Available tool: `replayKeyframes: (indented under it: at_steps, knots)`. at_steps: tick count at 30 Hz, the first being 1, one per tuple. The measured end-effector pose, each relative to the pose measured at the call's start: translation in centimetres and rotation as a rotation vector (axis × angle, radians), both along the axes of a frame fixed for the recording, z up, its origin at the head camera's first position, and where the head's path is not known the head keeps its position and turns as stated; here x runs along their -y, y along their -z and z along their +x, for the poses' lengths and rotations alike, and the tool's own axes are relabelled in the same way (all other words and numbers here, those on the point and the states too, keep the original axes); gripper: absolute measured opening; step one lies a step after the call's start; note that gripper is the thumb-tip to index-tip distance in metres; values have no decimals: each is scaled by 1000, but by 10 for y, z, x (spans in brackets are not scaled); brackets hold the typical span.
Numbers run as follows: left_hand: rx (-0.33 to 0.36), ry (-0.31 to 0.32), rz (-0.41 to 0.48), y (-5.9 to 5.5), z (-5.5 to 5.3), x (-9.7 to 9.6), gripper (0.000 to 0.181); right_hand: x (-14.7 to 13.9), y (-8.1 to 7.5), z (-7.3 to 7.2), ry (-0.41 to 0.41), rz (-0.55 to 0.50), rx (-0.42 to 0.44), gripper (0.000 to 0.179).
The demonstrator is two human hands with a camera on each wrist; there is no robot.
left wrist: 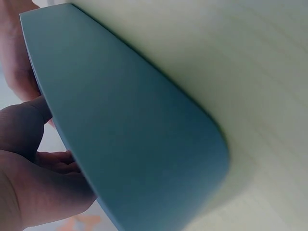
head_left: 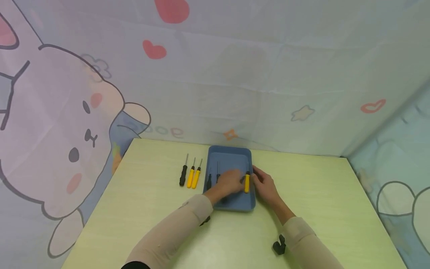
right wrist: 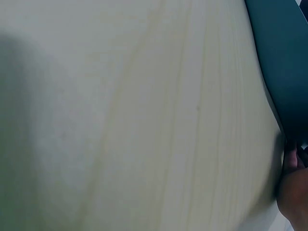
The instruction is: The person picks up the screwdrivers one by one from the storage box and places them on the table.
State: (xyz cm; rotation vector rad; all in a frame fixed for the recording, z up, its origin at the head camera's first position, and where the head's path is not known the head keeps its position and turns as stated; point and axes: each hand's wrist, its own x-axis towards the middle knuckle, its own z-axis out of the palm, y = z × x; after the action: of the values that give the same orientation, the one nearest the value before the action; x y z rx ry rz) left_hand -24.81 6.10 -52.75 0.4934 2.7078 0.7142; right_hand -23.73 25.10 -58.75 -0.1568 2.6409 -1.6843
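Left hand bent down inside a shallow blue-grey tray, fingertips blurred in the head view and behind the wall in the left wrist view; cannot tell what, if anything, they pinch. Right hand laid against the outside of the tray's right wall, fingers loose, touching rather than wrapped round it. Between the two, a screwdriver with a smooth yellow handle and black collar stands over the tray's right side, shaft toward the far end; whether held or lying, unclear. Risks, as judged: the round handle could roll if let go crooked; a sweep of the left wrist could knock the two black-handled screwdrivers lying at the tray's left; uneven pressure from the right hand might slide the tray, its walls looking slick. Tray is an oblong with rounded corners, matt, probably plastic. Farther out, left of it, a screwdriver with a contoured black grip and two yellow-handled screwdrivers lie near one another, thin metal shafts pointing away. Bench pale yellow-green, faintly wood-grained; behind, creased printed cloth.
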Motion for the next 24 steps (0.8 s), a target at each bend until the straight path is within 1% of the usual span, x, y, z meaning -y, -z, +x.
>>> replayKeyframes:
  at_steps: [4, 8, 14, 15, 18, 19, 21, 22, 24]
  knots:
    - [6, -24, -17, 3, -3, 7, 34, -1, 1, 0, 2, 4, 2, 50]
    - [-4, -25, -12, 0, -4, 16, 31, -1, 0, 1, 7, 6, -5, 50]
    - [-26, -40, 44, -7, -8, 24, 33, -1, 1, -1, 12, -1, -15, 49]
    - [-29, -48, 62, -9, -8, 26, 31, 0, 2, -1, 12, -2, -14, 49]
    - [-62, -73, 114, -14, -7, 29, 18, 1, 0, 0, 7, -7, -13, 49]
    - [-63, -80, 128, -15, -6, 31, 19, 2, -2, 1, 1, -13, -14, 49]
    - [-67, -91, 167, -19, -5, 33, 29, 4, -9, 5, -11, -28, -9, 49]
    - [-73, -93, 176, -20, -4, 34, 34, 5, -15, 8, -20, -31, -5, 49]
    - [-70, -96, 197, -22, -3, 37, 36, 7, -27, 13, -37, -37, 7, 49]
